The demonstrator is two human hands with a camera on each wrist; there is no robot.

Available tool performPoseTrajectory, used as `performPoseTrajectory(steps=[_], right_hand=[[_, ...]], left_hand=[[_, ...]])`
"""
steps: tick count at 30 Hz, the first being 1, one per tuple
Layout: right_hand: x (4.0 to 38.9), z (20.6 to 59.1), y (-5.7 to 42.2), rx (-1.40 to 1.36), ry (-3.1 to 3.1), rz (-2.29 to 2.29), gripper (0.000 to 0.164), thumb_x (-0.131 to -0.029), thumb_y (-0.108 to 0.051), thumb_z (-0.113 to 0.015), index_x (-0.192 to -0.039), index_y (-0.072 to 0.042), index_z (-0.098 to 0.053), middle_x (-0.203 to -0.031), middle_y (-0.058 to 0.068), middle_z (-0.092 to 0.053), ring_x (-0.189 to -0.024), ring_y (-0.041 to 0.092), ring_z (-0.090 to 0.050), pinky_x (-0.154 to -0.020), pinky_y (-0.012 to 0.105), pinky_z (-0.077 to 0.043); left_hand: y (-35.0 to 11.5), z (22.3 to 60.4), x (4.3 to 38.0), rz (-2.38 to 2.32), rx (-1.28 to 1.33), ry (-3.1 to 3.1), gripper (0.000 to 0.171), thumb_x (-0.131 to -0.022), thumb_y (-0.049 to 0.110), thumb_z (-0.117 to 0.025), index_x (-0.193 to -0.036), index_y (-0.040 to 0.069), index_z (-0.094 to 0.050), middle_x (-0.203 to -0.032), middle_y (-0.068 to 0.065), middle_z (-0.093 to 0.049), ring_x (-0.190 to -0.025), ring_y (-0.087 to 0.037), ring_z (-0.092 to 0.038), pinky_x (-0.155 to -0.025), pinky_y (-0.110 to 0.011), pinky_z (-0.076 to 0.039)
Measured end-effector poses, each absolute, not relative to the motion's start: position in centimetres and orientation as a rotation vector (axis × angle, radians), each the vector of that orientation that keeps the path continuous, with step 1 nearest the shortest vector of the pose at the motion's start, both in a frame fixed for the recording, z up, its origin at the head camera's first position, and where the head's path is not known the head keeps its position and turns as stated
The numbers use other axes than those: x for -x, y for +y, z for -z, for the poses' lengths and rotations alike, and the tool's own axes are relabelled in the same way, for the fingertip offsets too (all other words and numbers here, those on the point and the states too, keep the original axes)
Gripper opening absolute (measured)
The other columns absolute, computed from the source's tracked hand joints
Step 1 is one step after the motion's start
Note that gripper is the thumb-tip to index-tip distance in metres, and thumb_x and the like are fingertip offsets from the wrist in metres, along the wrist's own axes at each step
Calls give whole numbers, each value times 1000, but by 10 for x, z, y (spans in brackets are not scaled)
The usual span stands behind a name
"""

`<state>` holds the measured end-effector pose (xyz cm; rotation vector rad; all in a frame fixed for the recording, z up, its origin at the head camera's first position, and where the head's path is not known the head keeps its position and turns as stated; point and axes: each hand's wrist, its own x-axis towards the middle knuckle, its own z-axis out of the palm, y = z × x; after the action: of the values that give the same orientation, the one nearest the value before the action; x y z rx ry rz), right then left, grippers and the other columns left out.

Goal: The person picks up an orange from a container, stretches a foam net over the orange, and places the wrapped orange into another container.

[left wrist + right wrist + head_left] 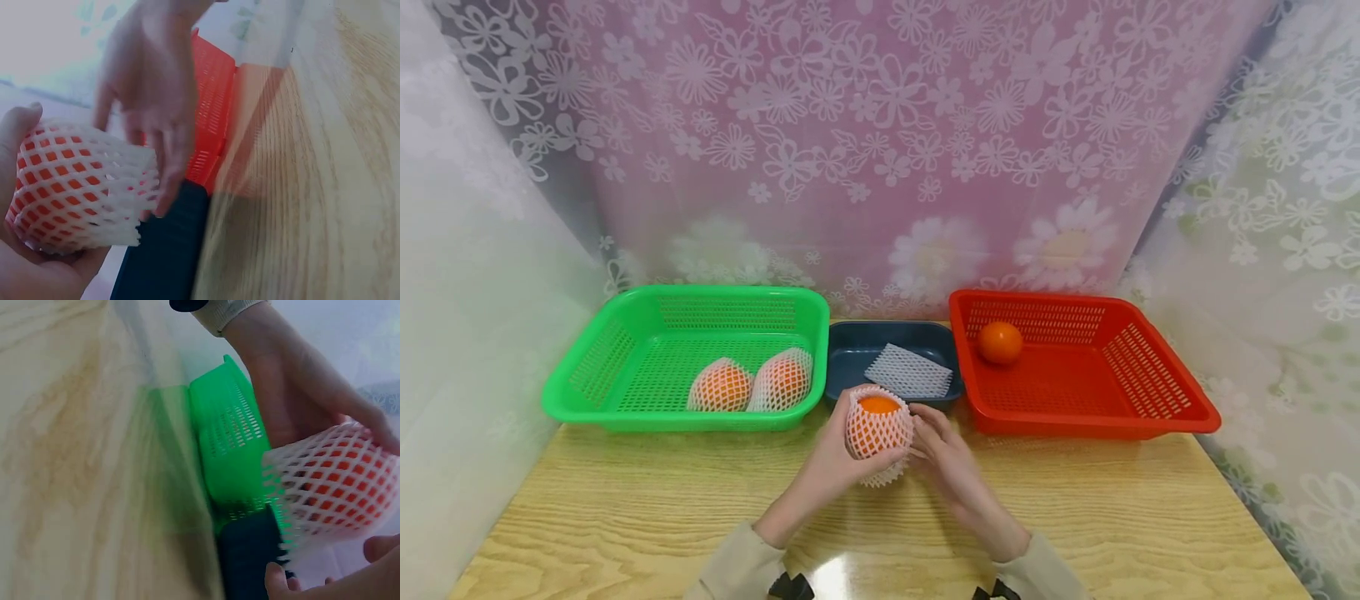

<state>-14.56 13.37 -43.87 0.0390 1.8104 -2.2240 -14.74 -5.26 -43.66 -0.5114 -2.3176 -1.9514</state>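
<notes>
My left hand (842, 454) grips an orange (878, 405) wrapped in a white foam net sleeve (880, 433), held above the table before the dark blue tray. The orange's bare top shows through the sleeve's upper opening, and the slack end hangs below it. Beside the sleeve is my right hand (951, 467), its fingers fairly straight; in the left wrist view those fingers (169, 162) lie by the sleeve's loose end, and whether they touch it is unclear. The right wrist view shows the netted orange (350, 481) in the left hand (294, 381).
A green basket (625, 421) on the left holds two netted oranges (721, 387). Flat foam sleeves (910, 372) lie in the dark blue tray (850, 337) at the middle. One bare orange (1000, 342) sits in the red basket (1075, 425) on the right. A flowered curtain (880, 150) hangs behind.
</notes>
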Motion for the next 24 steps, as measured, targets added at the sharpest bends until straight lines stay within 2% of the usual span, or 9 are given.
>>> performPoseTrajectory(steps=[2,5,8,10,14,18,21,24], right_hand=[[145,432,134,7,1843,2191,49,-108,-31,-49,-149,-5,-40,-138,10,-56,-113,18,-64,-100,33,-50],[143,424,135,105,1796,2106,61,-109,-39,-42,-156,-3,-28,-154,21,-40,-130,29,-54,-112,42,-43],[141,419,136,172,1745,2022,70,-110,-43,-39,-160,-1,-14,-163,24,-23,-143,39,-38,-118,51,-31],[140,419,136,206,1743,1985,71,-109,-42,-42,-161,-4,-10,-164,23,-19,-146,40,-32,-119,52,-30],[141,420,135,262,1740,1984,70,-107,-31,-52,-162,-15,-12,-162,18,-22,-140,32,-37,-113,39,-41],[142,423,135,262,1743,2013,67,-107,-25,-54,-161,-14,-16,-155,19,-30,-130,24,-45,-103,28,-47],[143,423,136,218,1768,2024,63,-107,-27,-52,-158,-10,-20,-151,20,-36,-125,22,-50,-101,27,-48],[143,422,137,191,1810,2016,61,-107,-26,-53,-157,-10,-23,-149,21,-40,-122,22,-54,-101,29,-50]], left_hand=[[-53,438,148,1934,478,-2324,77,-79,21,-89,-141,19,-44,-129,-5,-59,-113,-21,-59,-94,-35,-54],[-53,440,149,1900,465,-2332,77,-78,22,-89,-140,19,-45,-127,-4,-60,-112,-20,-60,-93,-35,-54],[-51,440,148,1888,500,-2349,78,-78,25,-90,-141,20,-44,-130,-2,-59,-113,-19,-60,-95,-35,-53],[-50,440,147,1892,536,-2361,81,-77,25,-90,-142,22,-43,-132,-1,-58,-114,-18,-60,-95,-35,-53],[-49,440,145,1929,602,-2379,84,-77,25,-90,-145,22,-41,-137,-2,-55,-117,-19,-58,-97,-35,-52],[-51,440,144,1973,652,-2423,89,-79,28,-89,-150,24,-34,-142,-3,-49,-122,-21,-54,-100,-39,-50],[-53,438,144,1931,668,-2465,93,-79,31,-88,-153,26,-31,-149,-1,-44,-129,-20,-49,-106,-44,-46],[-55,436,146,1876,667,-2474,91,-79,31,-88,-153,23,-34,-149,0,-45,-131,-20,-49,-107,-47,-44]])
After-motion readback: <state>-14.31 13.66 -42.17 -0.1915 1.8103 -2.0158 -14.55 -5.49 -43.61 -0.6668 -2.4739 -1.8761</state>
